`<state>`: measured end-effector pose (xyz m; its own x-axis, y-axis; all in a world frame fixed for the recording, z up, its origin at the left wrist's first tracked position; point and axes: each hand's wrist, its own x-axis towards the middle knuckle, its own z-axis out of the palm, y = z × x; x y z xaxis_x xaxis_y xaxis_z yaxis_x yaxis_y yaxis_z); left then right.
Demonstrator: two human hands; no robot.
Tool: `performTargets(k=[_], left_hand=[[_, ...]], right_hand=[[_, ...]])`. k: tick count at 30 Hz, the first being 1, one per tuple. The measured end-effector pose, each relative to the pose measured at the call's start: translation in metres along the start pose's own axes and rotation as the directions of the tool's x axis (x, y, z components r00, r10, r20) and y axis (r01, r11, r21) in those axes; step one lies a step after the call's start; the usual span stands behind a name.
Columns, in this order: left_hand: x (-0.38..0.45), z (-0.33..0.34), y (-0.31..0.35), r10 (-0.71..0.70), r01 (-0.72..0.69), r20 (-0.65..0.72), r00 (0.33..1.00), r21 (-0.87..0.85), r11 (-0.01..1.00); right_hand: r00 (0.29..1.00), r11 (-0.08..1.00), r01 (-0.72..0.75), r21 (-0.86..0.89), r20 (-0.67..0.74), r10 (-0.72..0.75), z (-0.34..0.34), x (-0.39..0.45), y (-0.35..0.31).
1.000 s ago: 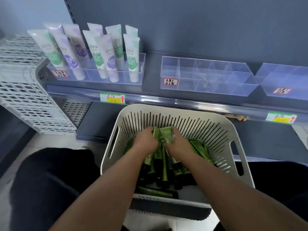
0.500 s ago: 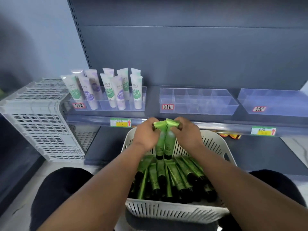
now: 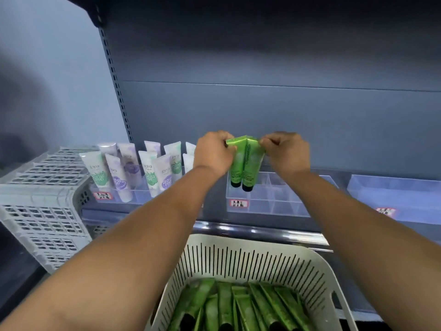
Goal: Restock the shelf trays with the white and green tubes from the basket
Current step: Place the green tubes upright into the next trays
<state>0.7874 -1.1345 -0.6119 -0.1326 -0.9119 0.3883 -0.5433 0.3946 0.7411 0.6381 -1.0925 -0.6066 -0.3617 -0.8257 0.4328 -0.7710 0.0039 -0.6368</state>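
Green tubes: two green tubes (image 3: 245, 163) hang side by side, black caps down, crimped ends up, above the near left part of the middle tray (image 3: 281, 199); whether the caps touch the tray cannot be told.
Left hand: the left hand (image 3: 213, 155) pinches the crimped top of the left tube, fingers curled.
Right hand: the right hand (image 3: 285, 152) pinches the crimped top of the right tube, fingers curled in the same way.
Middle tray: clear plastic, split by dividers into compartments, on the shelf (image 3: 262, 229); a red and white label (image 3: 239, 203) sits on its near face.
Left tray: the left tray (image 3: 140, 195) holds white tubes (image 3: 133, 168) with green or purple prints, standing cap down and leaning back.
Right tray: the right tray (image 3: 393, 199) is clear too, with its own label on the near face.
Basket: the white slotted basket (image 3: 250, 259) sits near the person, below the shelf edge; more green tubes (image 3: 241, 306) lie packed inside it.
Crate: a grey lattice crate (image 3: 40, 199) stands at the left, just beside the left tray.
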Motion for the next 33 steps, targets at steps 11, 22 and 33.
performTargets(k=[11,22,33], left_hand=[[0.056,0.047,-0.027,-0.090,0.085,0.064,0.994,0.084,0.993],[0.062,0.069,-0.055,-0.164,0.145,0.144,0.976,0.134,0.980],[0.012,0.043,-0.041,0.027,-0.105,0.245,0.969,0.313,0.944]], right_hand=[[0.995,0.997,0.016,-0.077,0.099,-0.009,0.054,0.071,0.028],[0.959,0.981,0.046,-0.187,0.284,0.010,0.081,0.077,0.049],[0.953,0.960,0.161,-0.229,0.288,-0.091,0.061,0.013,0.048]])
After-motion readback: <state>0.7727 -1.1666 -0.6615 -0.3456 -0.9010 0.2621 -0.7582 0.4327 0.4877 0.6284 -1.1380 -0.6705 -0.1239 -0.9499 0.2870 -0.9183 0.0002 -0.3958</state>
